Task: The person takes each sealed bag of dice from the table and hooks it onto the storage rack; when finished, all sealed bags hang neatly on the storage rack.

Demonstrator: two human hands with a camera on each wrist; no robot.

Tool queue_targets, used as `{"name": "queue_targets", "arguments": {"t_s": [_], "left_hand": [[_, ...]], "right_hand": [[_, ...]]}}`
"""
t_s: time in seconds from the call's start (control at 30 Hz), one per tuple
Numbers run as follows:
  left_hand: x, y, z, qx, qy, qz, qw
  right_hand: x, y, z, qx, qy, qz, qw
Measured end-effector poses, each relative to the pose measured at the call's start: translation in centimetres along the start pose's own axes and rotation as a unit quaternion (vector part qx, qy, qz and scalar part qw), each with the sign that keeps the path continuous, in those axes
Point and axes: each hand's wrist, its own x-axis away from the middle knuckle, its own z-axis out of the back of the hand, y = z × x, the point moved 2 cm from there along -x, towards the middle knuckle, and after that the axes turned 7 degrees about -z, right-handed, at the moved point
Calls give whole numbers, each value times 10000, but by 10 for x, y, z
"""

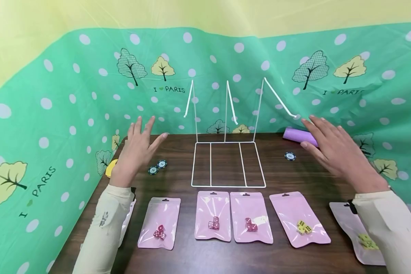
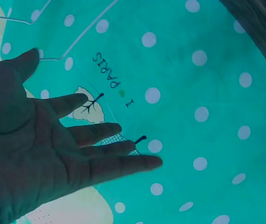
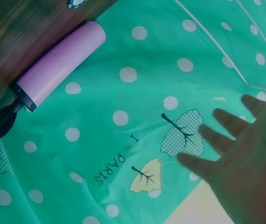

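Observation:
My left hand [image 1: 135, 150] is raised over the left of the table with fingers spread, holding nothing. Opposite it, my right hand [image 1: 342, 156] hovers at the right, fingers extended and touching nothing. Between them stands a white wire rack [image 1: 228, 186] with three upright arms bent into hooks. In front of it lie pink zip bags holding dice: one [image 1: 157, 213] at left and two [image 1: 212, 207] [image 1: 250, 207] in the middle with red or pink dice, one [image 1: 287, 209] with yellow dice. A further bag [image 1: 346, 215] with yellow dice is partly covered by my right sleeve.
A purple cylinder [image 3: 62, 63] with a black handle-like end lies at the back right. Poker chips rest on both sides of the rack, two [image 1: 153, 170] [image 1: 162, 164] left, one [image 1: 290, 156] right. A yellow object [image 1: 111, 168] is half hidden behind my left wrist. Green patterned cloth [image 1: 212, 49] encloses the table.

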Motion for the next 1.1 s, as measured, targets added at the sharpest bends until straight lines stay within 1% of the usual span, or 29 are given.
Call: {"name": "queue_targets", "arguments": {"t_s": [0.13, 0.23, 0.33, 0.43, 0.57, 0.67, 0.77, 0.9, 1.0, 1.07, 1.1], "left_hand": [[2, 2, -3, 431, -173, -332, 9984], [2, 6, -9, 618, -398, -790, 9942], [3, 9, -18, 744, -652, -1316, 9864], [3, 11, -29, 831, -869, -1714, 9778], [2, 12, -44, 970, -1117, -1949, 9696], [1, 11, -55, 1017, -1358, -2108, 9627], [0, 11, -66, 1099, -1584, -2296, 9540], [-3, 12, -80, 1209, -1753, -2572, 9426], [-5, 11, -91, 1119, -1866, -2616, 9403], [-6, 12, -97, 963, -1940, -2539, 9427], [-6, 12, -99, 935, -1998, -2441, 9443]], "right_hand": [[5, -6, 0, -124, 543, 667, 9962], [13, -9, 0, -223, 818, 990, 9915], [23, -12, -1, -340, 980, 1121, 9883], [34, -14, -1, -457, 1046, 1099, 9874], [49, -13, -2, -520, 1086, 995, 9877], [58, -7, -5, -469, 1088, 870, 9891], [68, 3, -8, -492, 923, 574, 9929], [83, 17, -13, -682, 641, 61, 9956], [93, 27, -16, -882, 538, -220, 9944], [100, 32, -19, -1084, 475, -428, 9921], [103, 35, -20, -1167, 415, -537, 9908]]}}
